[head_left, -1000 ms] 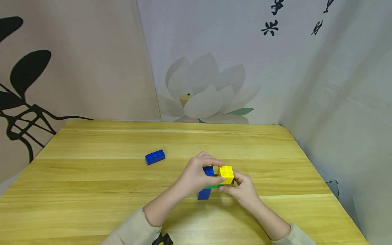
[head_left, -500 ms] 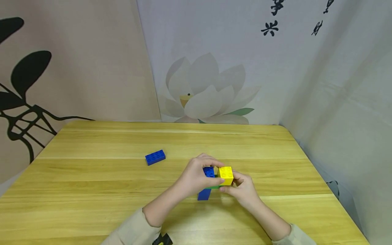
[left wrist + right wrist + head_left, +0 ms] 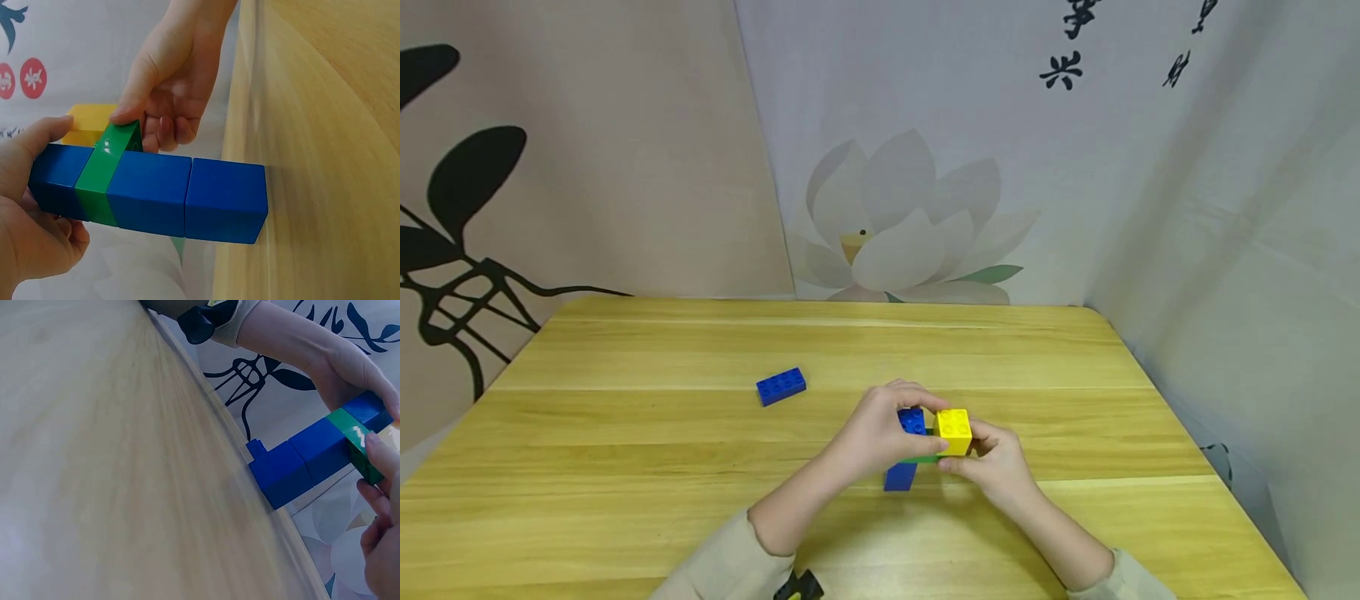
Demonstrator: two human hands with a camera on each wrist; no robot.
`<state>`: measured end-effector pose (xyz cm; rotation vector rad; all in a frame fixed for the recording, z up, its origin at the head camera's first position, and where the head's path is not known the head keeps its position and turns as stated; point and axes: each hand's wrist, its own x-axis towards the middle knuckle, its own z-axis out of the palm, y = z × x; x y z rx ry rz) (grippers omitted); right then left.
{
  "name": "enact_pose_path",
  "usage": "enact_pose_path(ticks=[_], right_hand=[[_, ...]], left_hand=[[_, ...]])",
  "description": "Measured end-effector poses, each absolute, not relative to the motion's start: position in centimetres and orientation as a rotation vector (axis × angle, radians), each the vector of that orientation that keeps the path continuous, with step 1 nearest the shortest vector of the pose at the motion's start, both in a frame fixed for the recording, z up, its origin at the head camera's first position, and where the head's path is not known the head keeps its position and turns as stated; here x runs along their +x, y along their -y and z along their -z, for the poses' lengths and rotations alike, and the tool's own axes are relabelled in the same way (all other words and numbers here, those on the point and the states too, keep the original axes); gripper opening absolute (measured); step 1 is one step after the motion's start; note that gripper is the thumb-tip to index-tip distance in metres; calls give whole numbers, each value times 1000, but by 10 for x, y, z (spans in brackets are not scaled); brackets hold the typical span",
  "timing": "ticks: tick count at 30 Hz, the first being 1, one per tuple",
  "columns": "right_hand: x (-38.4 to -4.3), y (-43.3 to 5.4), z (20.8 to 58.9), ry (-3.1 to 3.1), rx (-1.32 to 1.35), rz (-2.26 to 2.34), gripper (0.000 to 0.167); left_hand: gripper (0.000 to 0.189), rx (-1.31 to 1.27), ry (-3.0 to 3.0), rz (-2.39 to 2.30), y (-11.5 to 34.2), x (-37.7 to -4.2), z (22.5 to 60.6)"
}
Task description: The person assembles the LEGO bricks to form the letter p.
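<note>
My left hand (image 3: 876,425) reaches round the upper blue block (image 3: 913,421) and pinches the yellow block (image 3: 952,431) between thumb and index finger. The yellow block sits at the right end of a green brick (image 3: 921,458), beside the upper blue block. My right hand (image 3: 996,467) pinches the free end of the green brick, thumb on its near side in the left wrist view. Two stacked blue blocks, the nearer to the green (image 3: 150,194) and the lowest one (image 3: 228,200), form a column beneath it. The column's foot meets the wooden table in the right wrist view.
A loose blue brick (image 3: 781,387) with studs up lies on the wooden table (image 3: 625,467), back and left of the hands. Behind the table's far edge hangs a printed curtain (image 3: 902,208). A black device (image 3: 805,586) sits at the left wrist.
</note>
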<state>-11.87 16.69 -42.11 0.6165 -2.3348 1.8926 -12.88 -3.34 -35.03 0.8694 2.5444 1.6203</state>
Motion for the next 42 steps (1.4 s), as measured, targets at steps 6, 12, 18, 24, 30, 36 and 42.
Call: enact_pose_path(ticks=[6,12,18,24,30,36,42], right_hand=[[-118,-168,421,2358,619,-1879,34],[-119,-169,421,2364,639,-1893,34],[-119,-168,422,2391,617,-1883,35],[-119,-169,423,2399,608,-1873,36],[-120,-169,424,2386,599,-1881,38],[-120,-168,422,2380,602,-1878,38],[-118,-167,419,2379,592,-1882,39]], left_hand=[[36,840,-2541,-1628,33,-129,352],[38,817,-2531,-1647,35,-128,352],[38,789,-2507,-1677,43,-129,350],[36,725,-2513,-1705,56,-129,344],[36,675,-2564,-1718,72,-130,345],[35,656,-2628,-1744,87,-132,349],[37,615,-2660,-1742,103,-135,357]])
